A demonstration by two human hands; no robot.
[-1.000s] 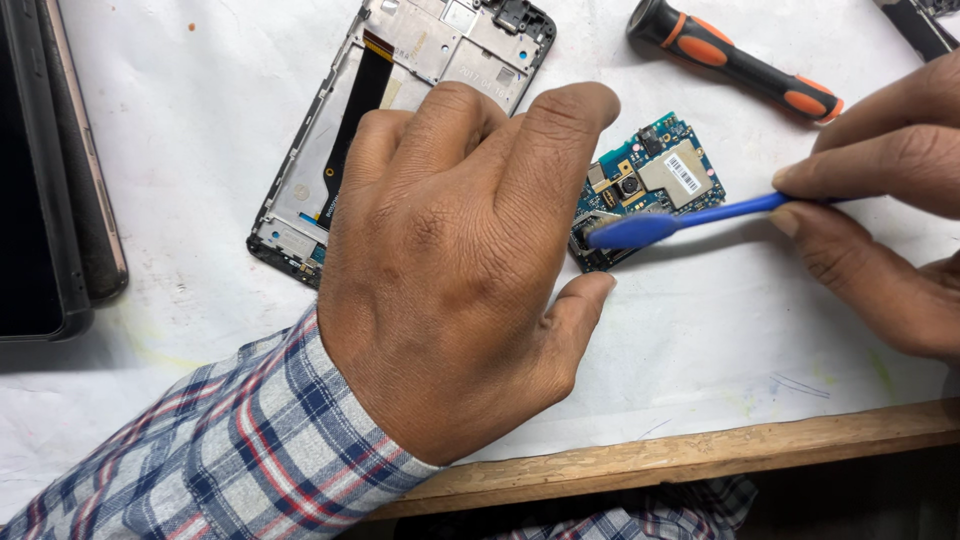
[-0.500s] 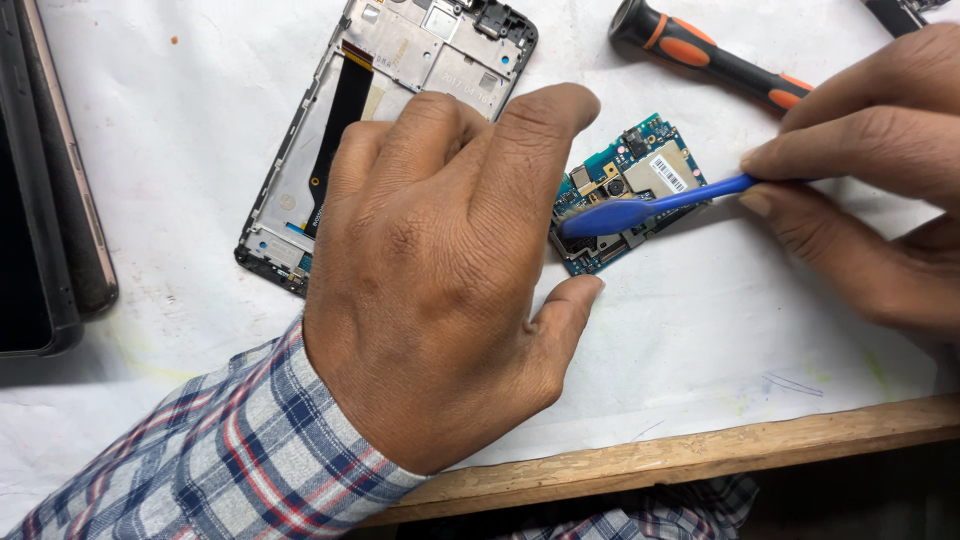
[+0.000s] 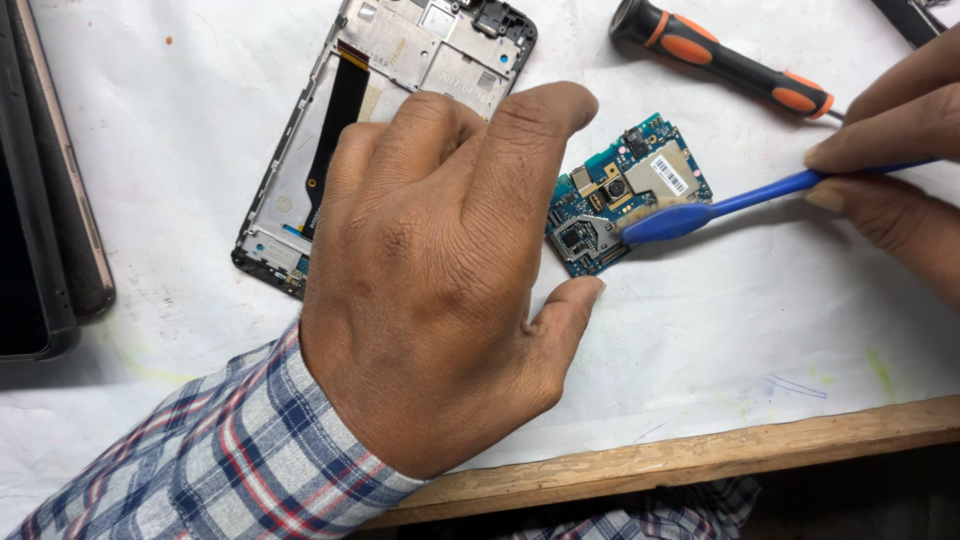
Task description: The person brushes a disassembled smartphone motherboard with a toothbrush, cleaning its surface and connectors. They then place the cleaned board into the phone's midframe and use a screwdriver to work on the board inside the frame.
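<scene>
A small blue-green circuit board (image 3: 640, 180) lies on the white work surface (image 3: 700, 330). My left hand (image 3: 440, 270) rests beside it, forefinger and thumb pressed against the board's left edge. My right hand (image 3: 890, 170) comes in from the right and pinches the handle of a blue brush (image 3: 720, 210). The brush head with pale bristles lies on the middle of the board. An opened phone frame (image 3: 400, 90) with a black flex strip lies behind my left hand, partly hidden by it.
A black and orange screwdriver (image 3: 720, 60) lies at the top right. Dark flat devices (image 3: 40, 200) are stacked at the left edge. The wooden front edge of the bench (image 3: 700, 455) runs along the bottom. A dark tool tip (image 3: 910, 18) shows in the top right corner.
The brush head has shifted over the board, from its lower left part toward its middle. My left hand stays pressed against the board's edge.
</scene>
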